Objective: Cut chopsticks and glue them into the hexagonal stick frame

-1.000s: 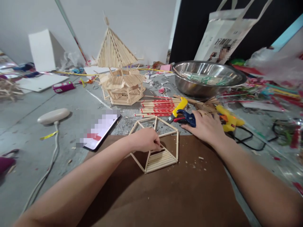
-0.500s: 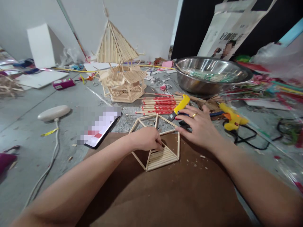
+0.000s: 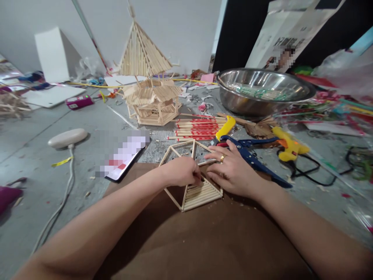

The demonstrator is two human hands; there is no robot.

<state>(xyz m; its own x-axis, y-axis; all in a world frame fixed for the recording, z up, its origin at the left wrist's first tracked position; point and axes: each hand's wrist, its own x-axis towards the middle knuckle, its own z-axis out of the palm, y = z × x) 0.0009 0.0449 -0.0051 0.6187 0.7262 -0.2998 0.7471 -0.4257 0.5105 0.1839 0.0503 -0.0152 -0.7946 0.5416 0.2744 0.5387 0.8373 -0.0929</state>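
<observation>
"Pinching anything, at left?"
"Left hand (image 3: 182, 172): fingers curled, tips at the slatted wedge (image 3: 201, 197) of the hexagonal stick frame (image 3: 174, 200); whether clamped on a slat, impossible to say."
"At right?"
"Right hand (image 3: 233, 171): fingers spread apart, over the frame's right side."
"Handling?"
"Best kept flat; light steadying pressure, slats snug and parallel."
"Surroundings?"
"Under frame, partly: brown sheet (image 3: 204, 241). Beyond: blue cutter (image 3: 249, 154), red-marked sticks (image 3: 198, 128), stick tower (image 3: 145, 54)."

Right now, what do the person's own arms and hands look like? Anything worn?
Left hand and right hand are ungloved. A gold-coloured ring circles a finger of the right. Both forearms are bare; no sleeves or watch show.
</observation>
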